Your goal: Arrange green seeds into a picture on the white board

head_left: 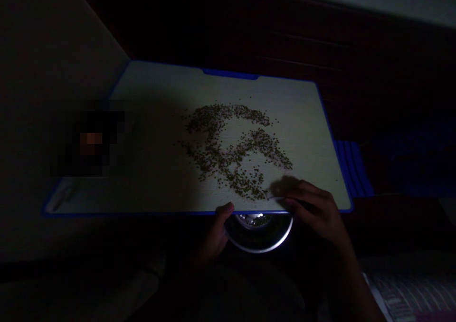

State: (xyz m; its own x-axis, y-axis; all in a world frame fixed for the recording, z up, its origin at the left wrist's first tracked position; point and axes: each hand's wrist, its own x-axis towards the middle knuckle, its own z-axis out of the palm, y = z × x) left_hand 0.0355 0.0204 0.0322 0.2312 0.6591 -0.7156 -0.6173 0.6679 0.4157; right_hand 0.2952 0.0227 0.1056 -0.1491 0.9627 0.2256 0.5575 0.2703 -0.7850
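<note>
Small dark green grains (213, 156), like lentils or mung beans, lie in curved bands on a white board (302, 122) with a blue edge. Just below the board's near edge, a shiny metal bowl (261, 251) holds some of the same grains. My left hand (216, 232) is closed at the bowl's left side, its thumb up on the board's edge; its other fingers are mostly hidden. Over the board's near right part, my right hand (315, 208) pinches a thin, pale piece, whose tip touches the lowest grains. Its exact kind is too dim to tell.
Light is very low, and shadow covers the board's left half. A blurred-out patch (89, 139) hides something at the left. Blue striped cloth (352, 167) lies beyond the board's right edge. Striped fabric (409, 293) shows at the lower right.
</note>
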